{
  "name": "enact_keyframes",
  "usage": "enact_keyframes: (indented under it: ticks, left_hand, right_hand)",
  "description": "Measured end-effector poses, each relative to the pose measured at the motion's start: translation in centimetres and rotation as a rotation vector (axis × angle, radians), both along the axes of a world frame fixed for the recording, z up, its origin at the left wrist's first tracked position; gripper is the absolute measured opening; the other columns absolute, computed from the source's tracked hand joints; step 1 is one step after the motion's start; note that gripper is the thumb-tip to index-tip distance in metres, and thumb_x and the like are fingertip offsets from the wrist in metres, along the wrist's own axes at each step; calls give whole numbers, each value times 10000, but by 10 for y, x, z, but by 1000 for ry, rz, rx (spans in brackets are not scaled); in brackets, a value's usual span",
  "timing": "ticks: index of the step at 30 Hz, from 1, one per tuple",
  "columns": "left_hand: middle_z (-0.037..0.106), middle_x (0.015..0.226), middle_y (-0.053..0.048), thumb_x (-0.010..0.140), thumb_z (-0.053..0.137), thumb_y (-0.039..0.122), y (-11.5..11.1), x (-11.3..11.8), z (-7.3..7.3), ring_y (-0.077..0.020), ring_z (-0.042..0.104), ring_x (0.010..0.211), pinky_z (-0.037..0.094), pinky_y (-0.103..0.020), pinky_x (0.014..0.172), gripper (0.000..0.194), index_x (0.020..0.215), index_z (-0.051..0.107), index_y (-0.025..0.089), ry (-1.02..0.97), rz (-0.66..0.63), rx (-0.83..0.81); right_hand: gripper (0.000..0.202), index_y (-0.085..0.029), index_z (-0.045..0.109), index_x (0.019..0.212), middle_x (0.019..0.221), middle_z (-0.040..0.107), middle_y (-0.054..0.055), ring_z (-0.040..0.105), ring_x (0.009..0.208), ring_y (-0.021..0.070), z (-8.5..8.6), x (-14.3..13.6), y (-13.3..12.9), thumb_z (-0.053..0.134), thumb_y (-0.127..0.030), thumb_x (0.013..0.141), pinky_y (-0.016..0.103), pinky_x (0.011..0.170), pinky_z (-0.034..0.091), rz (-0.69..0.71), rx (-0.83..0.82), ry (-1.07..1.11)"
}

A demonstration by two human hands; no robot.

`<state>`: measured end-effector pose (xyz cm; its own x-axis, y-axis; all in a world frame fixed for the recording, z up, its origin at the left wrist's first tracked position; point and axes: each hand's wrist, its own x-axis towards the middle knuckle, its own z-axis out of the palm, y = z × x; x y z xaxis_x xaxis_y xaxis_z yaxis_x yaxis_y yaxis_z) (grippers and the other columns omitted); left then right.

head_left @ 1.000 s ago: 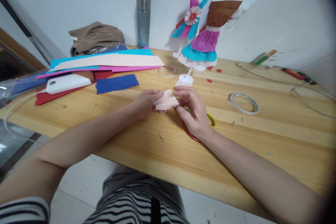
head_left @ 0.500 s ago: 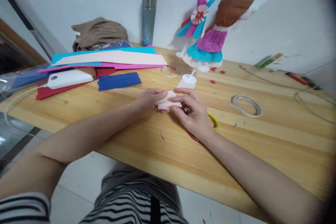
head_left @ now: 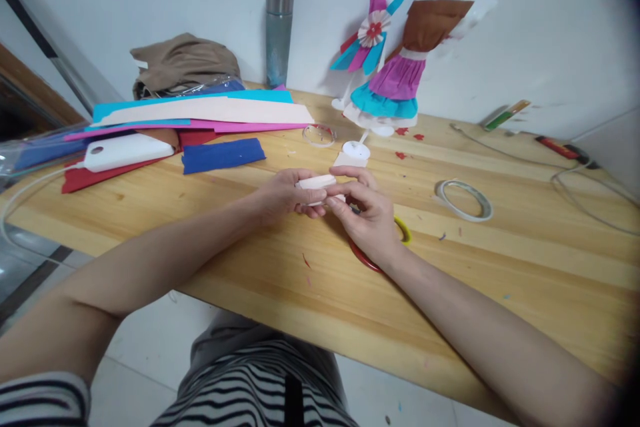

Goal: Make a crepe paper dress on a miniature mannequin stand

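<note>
Between my two hands, just above the wooden table (head_left: 280, 260), is a small piece of pale pink crepe paper (head_left: 317, 182), folded in layers. My left hand (head_left: 286, 195) grips its left side, thumb lying across the top and fingers underneath. My right hand (head_left: 369, 207) pinches its right end between thumb and fingertips, which hide part of that end. Under my right hand lie scissors with a yellow and red handle (head_left: 404, 230), mostly covered by the hand. A pale paper piece (head_left: 350, 159) and a white round base (head_left: 356, 149) are just beyond my fingers.
Dolls in paper dresses (head_left: 395, 87) stand at the back right. A tape roll (head_left: 464, 200), a cutter (head_left: 556, 147) and a cable lie to the right. Stacked crepe paper (head_left: 200, 110), a blue strip (head_left: 223, 155) and a white power strip (head_left: 129, 151) lie left, near a flask (head_left: 279, 33).
My left thumb has slid right across the paper, toward my right fingertips. The paper now looks more tightly folded. The whole view has shifted slightly.
</note>
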<state>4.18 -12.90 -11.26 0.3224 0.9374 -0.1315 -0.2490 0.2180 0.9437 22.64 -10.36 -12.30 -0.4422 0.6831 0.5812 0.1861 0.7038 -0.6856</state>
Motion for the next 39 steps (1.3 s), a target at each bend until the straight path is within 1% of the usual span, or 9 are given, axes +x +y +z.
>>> enact_keyframes:
  ticks: [3,6,9,13,19,24,29,34,39]
  left_hand:
    - [716,730,-41,713,830,296,-1,0,0,-92,651,616,499,-193,597,305,898,687,100,9,32,-3]
    - [713,700,-38,717,814,276,-2,1,4,-88,642,591,486,-188,582,278,891,691,98,11,30,-4]
    - [700,656,-22,709,807,249,-3,2,8,-90,636,578,479,-187,574,252,876,688,104,-2,37,-14]
    - [695,640,-19,681,825,271,-2,2,7,-103,641,575,473,-198,560,294,874,675,107,14,45,-8]
    - [684,616,-18,723,803,360,-1,-1,3,-85,609,529,423,-185,524,297,828,676,113,98,23,19]
    - [668,596,-15,668,837,462,-2,0,6,-82,584,504,436,-190,510,404,793,679,111,30,-24,26]
    - [648,576,-28,720,745,620,-4,2,7,-95,577,500,424,-198,476,515,745,677,110,4,-25,55]
    - [636,557,-29,843,647,560,-5,2,6,-79,543,446,383,-198,455,468,698,659,115,110,-11,58]
    - [591,504,-12,920,557,521,-8,4,11,-59,481,389,295,-184,409,472,705,665,114,200,-27,22]
  right_hand:
    - [98,-219,714,873,1173,645,106,627,802,181,1,0,0,648,-289,889,310,585,487,11,-8,12]
    - [108,-217,708,906,1194,628,117,626,832,192,3,1,-1,652,-307,886,318,596,493,48,-28,10]
    - [156,-230,672,1004,1236,599,115,619,835,191,5,2,-1,642,-312,875,327,610,505,72,-25,-1]
    - [268,-254,601,1131,1265,582,103,588,775,161,5,1,-1,627,-259,865,323,605,500,38,-16,11]
    - [138,-242,615,1015,1229,607,97,595,790,162,4,-1,0,627,-248,878,328,626,493,-4,-25,22]
    - [148,-251,630,1022,1215,621,87,611,820,174,3,-1,1,640,-255,874,334,640,497,1,-52,32]
    - [90,-234,639,963,1209,623,92,624,824,175,2,0,1,643,-260,877,343,657,507,14,-60,47]
    - [43,-238,634,913,1221,620,94,634,869,190,3,0,1,639,-270,885,351,662,516,9,-81,43]
    - [26,-243,629,883,1207,630,90,632,932,208,3,0,1,635,-268,879,351,671,520,-1,-85,39]
